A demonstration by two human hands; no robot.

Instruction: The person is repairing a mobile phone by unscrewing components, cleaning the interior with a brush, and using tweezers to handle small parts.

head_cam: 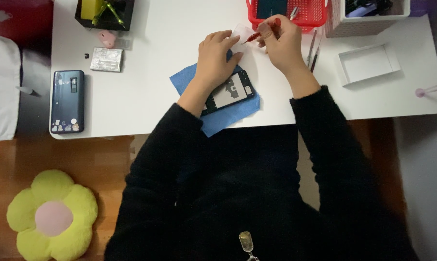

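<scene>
Left hand [217, 60]: my palm lies flat, fingers spread, pressing down on the opened phone [230, 92]; the grip is loose and holds nothing closed.
Right hand [282, 41]: my grip is pinched tight round a red-handled screwdriver [258, 34], at upper centre of the frame.
Screwdriver axis: it slants from upper right down to lower left, tip toward my left fingertips.
Phone: it lies open-backed on a blue cloth [213, 121], long axis running from lower left to upper right, its upper end hidden under my left hand.
Cloth: one corner hangs just over the near edge of the white bench [150, 92].
Edges: a red basket [281, 17] is just above my right hand; two thin tools [313, 50] lie just beside its right.
Open room: bare bench lies between the cloth and a dark phone [67, 101] at far left; a white box lid [368, 63] sits well apart on the right.
</scene>
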